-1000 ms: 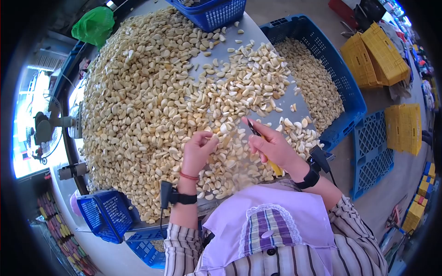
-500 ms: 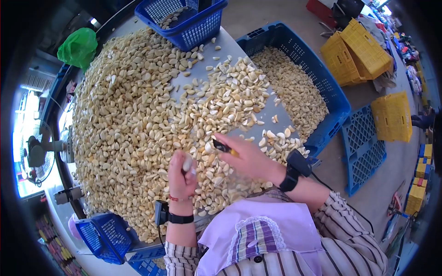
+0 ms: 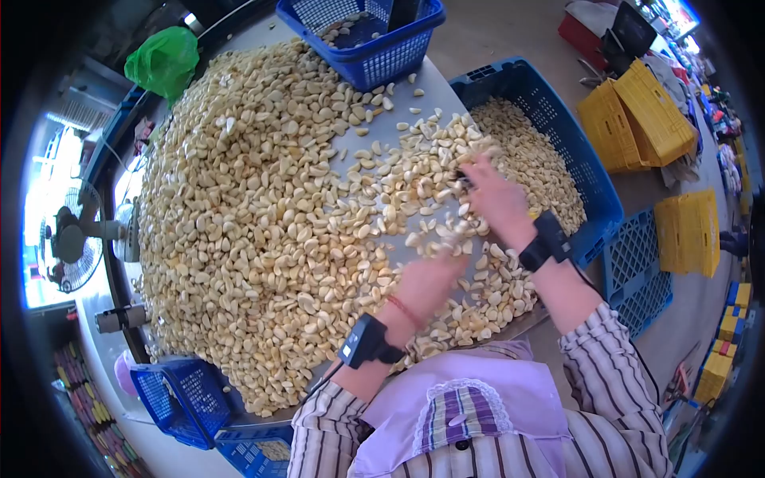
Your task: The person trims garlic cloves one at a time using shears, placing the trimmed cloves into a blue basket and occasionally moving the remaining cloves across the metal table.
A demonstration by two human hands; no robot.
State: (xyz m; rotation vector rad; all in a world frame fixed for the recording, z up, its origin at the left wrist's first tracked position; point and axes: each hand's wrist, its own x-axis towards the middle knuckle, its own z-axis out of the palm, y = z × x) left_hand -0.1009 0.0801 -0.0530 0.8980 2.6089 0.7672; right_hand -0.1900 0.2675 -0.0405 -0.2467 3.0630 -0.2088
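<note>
Many pale pieces (image 3: 263, 231) cover the table (image 3: 437, 92). The left hand (image 3: 434, 280) and right hand (image 3: 496, 199) are among them, blurred; I cannot tell whether either is spread or pinching.

A broad heap of pale, clove-like pieces (image 3: 255, 207) covered much of a grey table (image 3: 441, 89). The left hand (image 3: 434, 285), blurred by motion, was low over the nearer pieces, its grasp indistinct. The right hand (image 3: 498, 201), with a partly hidden dark tool (image 3: 464, 178), was over pieces near a blue perforated crate (image 3: 588, 187) containing more. A blue basket (image 3: 382, 68) stood at the far side; an electric fan (image 3: 72, 237) appeared at left.
</note>
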